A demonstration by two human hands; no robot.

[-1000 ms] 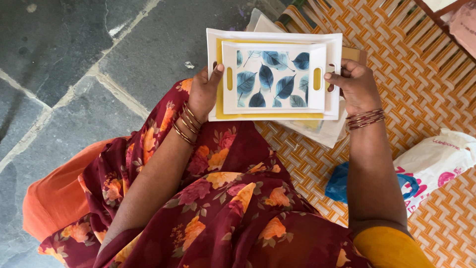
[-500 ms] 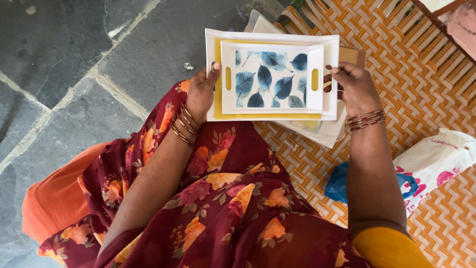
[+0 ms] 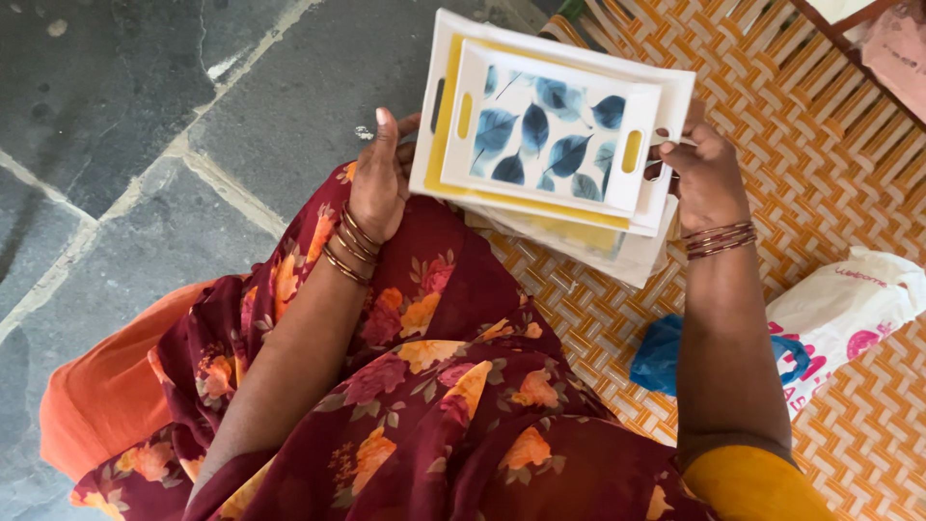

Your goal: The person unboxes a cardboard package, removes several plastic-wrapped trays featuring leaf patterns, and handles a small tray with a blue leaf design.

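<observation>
From the head camera, the right hand (image 3: 707, 174) gripped the right edge of a nested stack of white leaf-print trays (image 3: 550, 125), held tilted above the lap. The left hand (image 3: 378, 178) curled at its left edge, thumb raised. Stone floor (image 3: 145, 125) lay open on the left; an orange woven mat (image 3: 830, 154) and a plastic bag (image 3: 839, 309) lay on the right.

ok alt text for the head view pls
Seen from above, a seated person's left hand and right hand hold a tilted stack of white trays, the top one printed with blue leaves, over a woven orange mat beside a grey stone floor.
</observation>
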